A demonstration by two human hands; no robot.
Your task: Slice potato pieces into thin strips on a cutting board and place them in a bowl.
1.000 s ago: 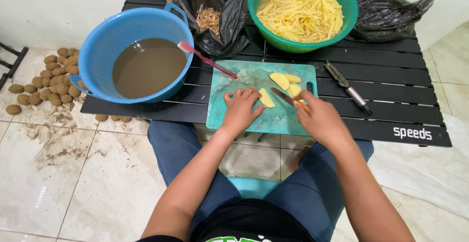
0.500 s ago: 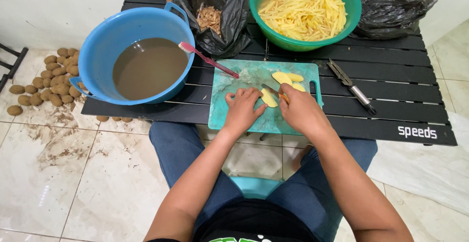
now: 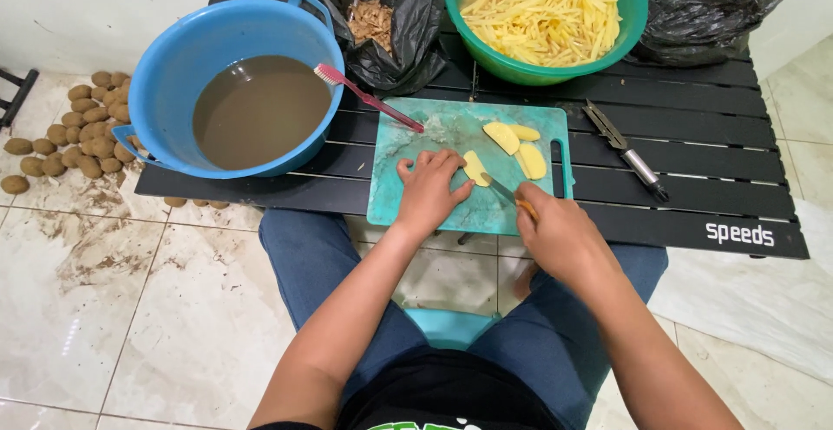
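Black slatted table (image 3: 694, 135), teal board (image 3: 416, 196): we slice potato.
Our left hand (image 3: 427, 194) presses flat on the wet, slippery slice (image 3: 475, 168); our right hand (image 3: 560, 235), fist closed, grips the knife (image 3: 508, 194) beside it.

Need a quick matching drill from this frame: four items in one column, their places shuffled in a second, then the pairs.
Items
1. toothbrush
2. peeler
3. potato sticks
4. knife

Places
A. in the green bowl
B. held in the right hand, over the cutting board
C. resting on the rim of the blue basin, its handle down on the cutting board
D. lying on the black table, right of the cutting board

Pairs: 1-C, 2-D, 3-A, 4-B
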